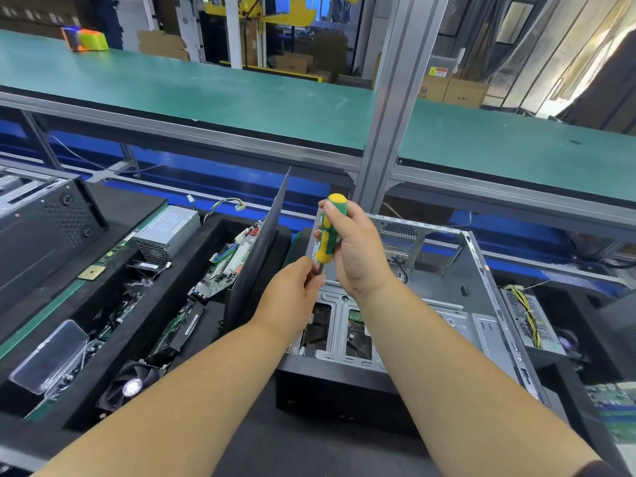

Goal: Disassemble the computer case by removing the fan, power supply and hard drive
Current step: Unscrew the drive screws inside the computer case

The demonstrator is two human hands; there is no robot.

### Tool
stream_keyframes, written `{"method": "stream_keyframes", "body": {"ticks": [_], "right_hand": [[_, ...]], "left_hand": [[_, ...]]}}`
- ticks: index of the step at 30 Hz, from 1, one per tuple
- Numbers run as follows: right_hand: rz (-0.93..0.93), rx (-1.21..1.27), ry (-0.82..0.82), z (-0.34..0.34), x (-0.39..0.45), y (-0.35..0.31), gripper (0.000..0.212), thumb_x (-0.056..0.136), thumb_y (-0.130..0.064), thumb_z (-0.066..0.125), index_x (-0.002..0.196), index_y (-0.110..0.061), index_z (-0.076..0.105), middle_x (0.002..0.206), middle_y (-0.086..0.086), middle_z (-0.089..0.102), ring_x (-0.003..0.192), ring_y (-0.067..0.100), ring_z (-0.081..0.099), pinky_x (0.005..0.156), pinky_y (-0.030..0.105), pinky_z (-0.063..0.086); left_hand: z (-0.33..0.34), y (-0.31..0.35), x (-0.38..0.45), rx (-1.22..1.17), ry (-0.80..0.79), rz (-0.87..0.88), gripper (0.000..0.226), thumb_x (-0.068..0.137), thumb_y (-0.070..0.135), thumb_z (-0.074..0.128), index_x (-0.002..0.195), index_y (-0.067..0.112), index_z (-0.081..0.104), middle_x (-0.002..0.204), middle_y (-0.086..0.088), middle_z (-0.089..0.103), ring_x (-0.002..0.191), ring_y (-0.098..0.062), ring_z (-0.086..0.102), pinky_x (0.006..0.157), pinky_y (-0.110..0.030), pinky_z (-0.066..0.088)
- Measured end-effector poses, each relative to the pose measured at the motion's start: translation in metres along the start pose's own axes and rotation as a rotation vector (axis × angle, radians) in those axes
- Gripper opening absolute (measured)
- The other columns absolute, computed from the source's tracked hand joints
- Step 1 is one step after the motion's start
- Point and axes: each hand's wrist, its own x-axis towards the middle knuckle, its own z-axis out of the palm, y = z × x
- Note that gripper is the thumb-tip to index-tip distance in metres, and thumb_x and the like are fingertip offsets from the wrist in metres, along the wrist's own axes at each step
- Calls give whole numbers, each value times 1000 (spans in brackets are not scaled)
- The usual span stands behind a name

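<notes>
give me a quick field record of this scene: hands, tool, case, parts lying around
right hand: grips the screwdriver handle, tool upright
left hand: pinches the shaft just below the handle
computer case: open, on its side, under both hands
side panel: stands tilted, left of the case
left trays: fan, power supply, circuit boards
right of case: second power supply

left hand (296, 287) pinching, right hand (354, 249) gripping
</notes>
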Motion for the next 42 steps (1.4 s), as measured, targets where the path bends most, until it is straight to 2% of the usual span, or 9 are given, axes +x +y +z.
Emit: {"method": "stream_keyframes", "body": {"ticks": [6,14,18,22,25,28,31,37,42], "right_hand": [[8,23,8,0,1,-3,13,98,-32,58,108,-27,67,106,-4,65,86,15,61,74,27,54],[-8,-28,-16,-2,1,1,26,106,-34,36,110,-16,55,90,-7,73,88,8,64,79,33,47],[-13,-121,-12,0,-2,-1,29,89,-48,53,102,-23,60,95,-5,67,84,7,60,75,30,46],[-124,-260,-9,-3,-3,-3,16,84,-37,73,94,-27,65,95,-5,63,80,4,59,74,26,50],[-189,-396,20,-5,-5,-5,22,82,-30,79,100,-30,67,105,-7,64,91,5,62,83,31,55],[-189,-409,31,-5,-7,-6,41,80,-29,82,113,-35,59,103,-20,61,86,-6,60,78,22,56],[-189,-414,75,-5,-7,-6,45,79,-28,83,112,-30,51,97,-8,66,83,-1,65,69,16,54],[-243,-524,81,-4,-6,-7,28,86,-28,76,107,-28,56,104,-1,62,92,8,60,80,23,53],[-232,-523,57,-6,-6,-11,33,91,-22,70,119,-29,55,108,-6,62,91,0,59,74,9,49]], "left_hand": [[-1,0,-1,-10,-32,16,15,101,20,47,105,28,59,96,16,63,91,3,58,67,-7,46],[2,-3,0,21,23,9,10,96,23,58,93,32,56,85,13,60,80,-7,58,66,-18,48],[2,-4,1,39,44,-4,10,95,22,59,90,29,55,82,12,61,78,-7,58,70,-27,53],[2,-4,1,56,71,1,12,93,22,63,86,27,54,78,10,60,75,-8,58,72,-34,55],[1,-3,1,66,81,5,15,90,25,67,83,25,54,76,9,60,73,-10,58,70,-36,55],[1,-2,1,72,78,-7,16,90,26,67,82,26,53,76,9,59,73,-10,58,70,-37,56],[0,-1,0,69,85,-19,18,90,27,67,81,30,51,76,10,58,72,-8,57,68,-32,55],[-2,1,0,33,41,3,5,97,25,54,94,27,58,85,11,62,79,-6,58,70,-27,53],[-2,0,-3,-46,5,2,20,100,15,48,110,22,64,99,9,66,94,0,59,71,0,40]]}}
